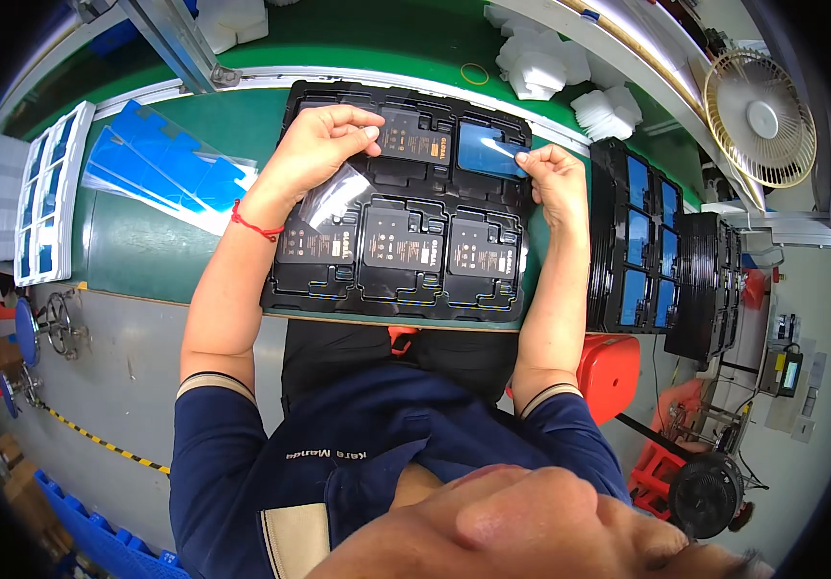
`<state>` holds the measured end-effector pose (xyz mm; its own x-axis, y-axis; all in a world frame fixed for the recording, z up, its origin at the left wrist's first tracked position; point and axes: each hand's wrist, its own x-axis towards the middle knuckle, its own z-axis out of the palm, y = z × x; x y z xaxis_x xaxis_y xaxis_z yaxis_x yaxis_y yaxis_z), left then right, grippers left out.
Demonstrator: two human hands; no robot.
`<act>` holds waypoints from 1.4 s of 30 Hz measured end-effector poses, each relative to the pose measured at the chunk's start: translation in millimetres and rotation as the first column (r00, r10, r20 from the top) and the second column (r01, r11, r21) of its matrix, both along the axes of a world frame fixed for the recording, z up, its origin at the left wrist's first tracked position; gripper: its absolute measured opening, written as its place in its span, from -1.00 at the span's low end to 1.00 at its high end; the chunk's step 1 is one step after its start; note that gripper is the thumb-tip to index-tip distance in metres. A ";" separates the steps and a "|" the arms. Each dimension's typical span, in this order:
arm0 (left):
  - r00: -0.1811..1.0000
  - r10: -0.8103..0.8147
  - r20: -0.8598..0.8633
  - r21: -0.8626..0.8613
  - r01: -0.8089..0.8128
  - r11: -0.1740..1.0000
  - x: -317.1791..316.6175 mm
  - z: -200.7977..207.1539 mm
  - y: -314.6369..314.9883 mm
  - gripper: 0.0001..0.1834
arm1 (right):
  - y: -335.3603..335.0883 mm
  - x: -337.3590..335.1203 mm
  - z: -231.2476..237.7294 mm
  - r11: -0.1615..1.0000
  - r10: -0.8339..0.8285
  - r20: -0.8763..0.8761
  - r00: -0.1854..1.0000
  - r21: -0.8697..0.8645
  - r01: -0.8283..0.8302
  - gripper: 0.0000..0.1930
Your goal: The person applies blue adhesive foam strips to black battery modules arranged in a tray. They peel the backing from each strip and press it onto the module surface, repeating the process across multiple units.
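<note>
Pinching a clear film [338, 198] in the left hand [314, 145], the right hand [555, 174] peels blue film [488, 150] over the tray [401, 294] on the counter [136, 246], keeping both taut

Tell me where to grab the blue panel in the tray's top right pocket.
Take the blue panel by its right edge, coming in from the right, probably with fingertips on the rim only. It lies flat in a pocket of the black tray, so the face gives no purchase, and the right hand already touches that edge. The left hand is busy with a clear film.
</note>
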<state>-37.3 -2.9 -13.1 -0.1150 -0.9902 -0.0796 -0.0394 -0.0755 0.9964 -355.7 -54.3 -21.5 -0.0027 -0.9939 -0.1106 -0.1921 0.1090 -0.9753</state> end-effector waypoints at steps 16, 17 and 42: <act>0.999 0.003 0.042 -0.001 -0.003 1.000 -0.3 3.6 0.9 -0.72 | 0.9 4.4 1.2 0.998 0.001 -0.135 0.991 -0.064 -0.010 -0.87; 0.999 0.003 0.038 -0.005 -0.003 1.000 -0.1 2.7 0.3 -0.72 | 1.2 5.0 2.1 0.998 0.002 -0.147 0.989 -0.069 -0.012 -0.87; 0.996 0.092 0.006 -0.223 -0.089 0.971 -7.7 -0.4 4.5 -0.74 | 76.9 123.0 53.3 0.721 0.401 -0.565 0.720 -0.290 -0.629 -0.12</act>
<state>-45.0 1.7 -13.6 -0.0247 -0.9894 0.1428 -0.0585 0.1440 0.9878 -232.7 22.7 31.8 0.5912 -0.7803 0.2039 -0.4914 -0.5490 -0.6762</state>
